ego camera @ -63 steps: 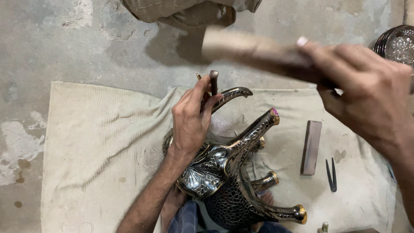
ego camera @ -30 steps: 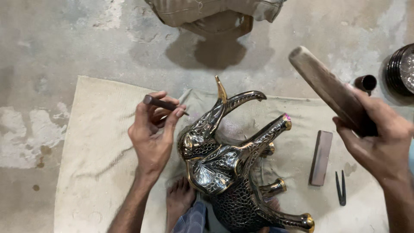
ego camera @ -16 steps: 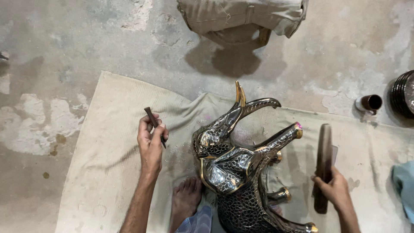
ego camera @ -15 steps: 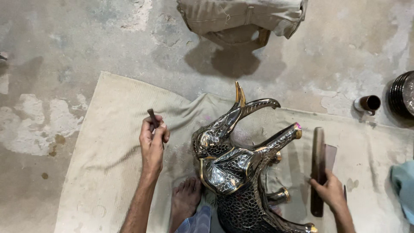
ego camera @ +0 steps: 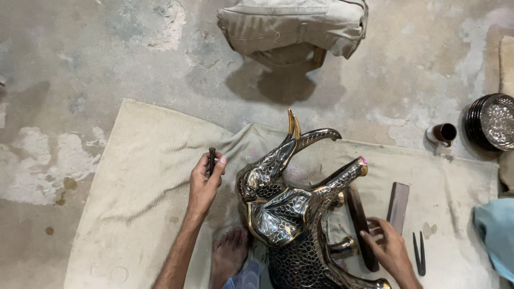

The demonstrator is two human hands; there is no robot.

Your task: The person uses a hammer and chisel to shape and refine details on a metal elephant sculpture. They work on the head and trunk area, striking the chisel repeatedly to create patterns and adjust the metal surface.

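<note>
A silver and gold metal elephant figure (ego camera: 292, 206) lies on its side on a beige cloth (ego camera: 134, 203), trunk and tusks pointing away from me. My left hand (ego camera: 205, 182), left of the elephant's head, pinches a short dark metal punch (ego camera: 211, 159) upright. My right hand (ego camera: 390, 249) rests low at the right, fingers on a dark wooden mallet (ego camera: 360, 225) that lies on the cloth beside the elephant's legs. My bare foot (ego camera: 230, 254) sits under the figure.
A flat grey stone bar (ego camera: 398, 206) and dark tweezers (ego camera: 418, 252) lie right of the mallet. A small cup (ego camera: 441, 132) and a stack of metal plates (ego camera: 491, 121) stand at the far right. A folded tan garment (ego camera: 294, 27) lies on the concrete floor ahead.
My right hand has swung the mallet down from overhead and laid it on the cloth by the elephant's legs. My left hand has drawn the punch away from the trunk to the left.
</note>
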